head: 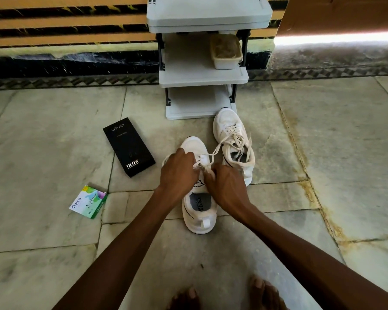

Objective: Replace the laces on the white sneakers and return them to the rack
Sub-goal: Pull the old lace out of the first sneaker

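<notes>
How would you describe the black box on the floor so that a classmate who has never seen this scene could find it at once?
Start at the grey shoe rack against the wall, then look down and left along the stone floor. The black box lies flat there, left of the nearer white sneaker. It is long, dark and marked "120W", unlike the small green and white box closer to the person.

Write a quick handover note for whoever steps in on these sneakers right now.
Left hand and right hand: both pinching the white lace over the near white sneaker on the stone floor.
Far white sneaker: laced, ends loose, beside the grey plastic rack.
Done: far shoe threaded.
Left: finish the near shoe, tie both, shelve the pair.
</notes>
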Tool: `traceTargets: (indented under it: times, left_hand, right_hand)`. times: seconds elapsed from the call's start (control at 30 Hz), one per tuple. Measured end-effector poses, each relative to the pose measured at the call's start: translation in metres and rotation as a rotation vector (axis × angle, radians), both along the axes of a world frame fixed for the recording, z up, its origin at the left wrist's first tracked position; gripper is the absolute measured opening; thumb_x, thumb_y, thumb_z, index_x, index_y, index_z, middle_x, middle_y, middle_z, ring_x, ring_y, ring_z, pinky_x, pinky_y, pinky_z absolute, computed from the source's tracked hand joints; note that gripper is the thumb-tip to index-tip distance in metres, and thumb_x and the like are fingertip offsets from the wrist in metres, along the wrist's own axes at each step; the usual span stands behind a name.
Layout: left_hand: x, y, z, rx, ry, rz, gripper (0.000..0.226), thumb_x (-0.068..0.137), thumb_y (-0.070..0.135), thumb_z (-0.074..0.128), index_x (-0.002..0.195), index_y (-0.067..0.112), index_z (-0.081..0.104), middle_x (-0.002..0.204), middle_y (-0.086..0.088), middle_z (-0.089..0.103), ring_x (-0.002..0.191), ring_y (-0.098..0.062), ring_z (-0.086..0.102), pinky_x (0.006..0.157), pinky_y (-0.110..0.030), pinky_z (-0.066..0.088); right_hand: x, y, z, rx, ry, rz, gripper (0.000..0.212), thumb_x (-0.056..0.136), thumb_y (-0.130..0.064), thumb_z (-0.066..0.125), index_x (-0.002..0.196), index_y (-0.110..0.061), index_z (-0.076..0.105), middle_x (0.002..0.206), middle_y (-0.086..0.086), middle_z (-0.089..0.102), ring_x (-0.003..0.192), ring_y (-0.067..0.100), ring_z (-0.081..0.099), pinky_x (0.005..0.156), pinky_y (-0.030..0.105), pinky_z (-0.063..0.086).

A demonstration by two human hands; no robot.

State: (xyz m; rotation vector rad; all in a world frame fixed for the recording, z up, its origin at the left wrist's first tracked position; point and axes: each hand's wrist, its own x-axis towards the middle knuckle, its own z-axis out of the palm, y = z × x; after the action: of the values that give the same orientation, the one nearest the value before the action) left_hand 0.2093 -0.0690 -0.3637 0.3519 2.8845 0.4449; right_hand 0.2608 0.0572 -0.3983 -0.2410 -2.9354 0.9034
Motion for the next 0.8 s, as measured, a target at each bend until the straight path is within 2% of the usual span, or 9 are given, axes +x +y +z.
traceTargets:
  times: [0.1, 0.2, 0.27, 0.37, 0.5, 0.57, 0.63, 0.7, 0.8]
  left_hand:
    - [0.007, 0.006, -0.002, -0.043, 0.086, -0.001, 0.023, 0.094, 0.02, 0.054, 0.115, 0.011, 0.06, 0.124, -0.009, 0.051, 0.109, -0.025, 0.054, 0.081, -0.032, 0.044]
    - [0.003, 0.007, -0.006, -0.049, 0.119, -0.011, 0.022, 0.097, 0.015, 0.049, 0.112, 0.007, 0.064, 0.124, -0.01, 0.052, 0.108, -0.026, 0.055, 0.081, -0.032, 0.044]
    - [-0.005, 0.006, -0.009, -0.013, 0.033, 0.042, 0.028, 0.099, 0.018, 0.046, 0.113, 0.004, 0.066, 0.124, -0.014, 0.052, 0.11, -0.03, 0.054, 0.084, -0.035, 0.043]
    - [-0.02, 0.003, -0.007, 0.1, -0.179, 0.13, 0.044, 0.102, 0.035, 0.039, 0.114, 0.003, 0.068, 0.127, -0.019, 0.051, 0.117, -0.035, 0.049, 0.097, -0.039, 0.04]
    - [-0.026, 0.014, -0.006, 0.095, -0.32, 0.207, 0.064, 0.1, 0.052, 0.03, 0.123, 0.001, 0.063, 0.134, -0.021, 0.053, 0.124, -0.038, 0.047, 0.104, -0.038, 0.038]
    - [-0.03, 0.022, 0.001, 0.167, -0.395, 0.282, 0.066, 0.099, 0.056, 0.031, 0.12, 0.003, 0.063, 0.126, -0.018, 0.061, 0.117, -0.034, 0.054, 0.096, -0.035, 0.043]
    - [-0.04, 0.027, 0.012, 0.373, -0.496, 0.391, 0.058, 0.098, 0.058, 0.035, 0.096, 0.009, 0.066, 0.099, -0.008, 0.068, 0.09, -0.021, 0.061, 0.072, -0.028, 0.044]
    - [-0.046, 0.027, 0.03, 0.571, -0.681, 0.467, 0.05, 0.101, 0.053, 0.034, 0.077, 0.015, 0.056, 0.076, 0.0, 0.06, 0.065, -0.01, 0.052, 0.057, -0.022, 0.037]
    - [-0.051, 0.022, 0.043, 0.688, -0.946, 0.492, 0.058, 0.103, 0.05, 0.028, 0.092, 0.008, 0.066, 0.08, -0.003, 0.066, 0.069, -0.011, 0.059, 0.05, -0.019, 0.047]
  right_hand:
    - [0.01, -0.011, -0.003, -0.037, -0.024, -0.015, 0.027, 0.102, -0.032, 0.043, 0.11, -0.008, 0.053, 0.097, 0.011, 0.065, 0.081, 0.027, 0.063, 0.063, 0.033, 0.045]
    - [0.016, -0.016, -0.003, -0.062, -0.053, -0.029, 0.03, 0.103, -0.031, 0.039, 0.122, -0.009, 0.044, 0.102, 0.01, 0.063, 0.085, 0.029, 0.065, 0.062, 0.033, 0.044]
    - [0.015, -0.015, -0.003, -0.045, -0.075, -0.032, 0.03, 0.103, -0.028, 0.039, 0.125, -0.008, 0.042, 0.103, 0.012, 0.063, 0.085, 0.031, 0.065, 0.064, 0.036, 0.048]
    - [0.014, -0.016, -0.002, -0.012, -0.115, -0.031, 0.036, 0.102, -0.021, 0.039, 0.135, -0.006, 0.036, 0.106, 0.014, 0.062, 0.086, 0.033, 0.065, 0.067, 0.039, 0.051]
    - [0.014, -0.017, -0.002, -0.003, -0.157, -0.02, 0.039, 0.1, -0.018, 0.042, 0.135, -0.005, 0.031, 0.107, 0.013, 0.061, 0.085, 0.032, 0.065, 0.065, 0.038, 0.051]
    - [0.014, -0.018, -0.002, 0.014, -0.183, -0.023, 0.038, 0.099, -0.017, 0.045, 0.132, -0.006, 0.032, 0.108, 0.012, 0.061, 0.087, 0.03, 0.065, 0.062, 0.033, 0.045]
    - [0.016, -0.02, -0.002, 0.043, -0.188, -0.008, 0.041, 0.099, -0.017, 0.046, 0.135, -0.004, 0.031, 0.108, 0.012, 0.06, 0.087, 0.029, 0.065, 0.062, 0.029, 0.04]
    - [0.019, -0.021, -0.001, 0.065, -0.17, 0.015, 0.042, 0.101, -0.02, 0.043, 0.137, -0.004, 0.03, 0.11, 0.012, 0.06, 0.087, 0.028, 0.064, 0.062, 0.029, 0.038]
    - [0.022, -0.019, 0.003, 0.071, -0.157, 0.021, 0.035, 0.102, -0.022, 0.04, 0.133, -0.007, 0.033, 0.113, 0.012, 0.058, 0.087, 0.028, 0.063, 0.063, 0.03, 0.035]
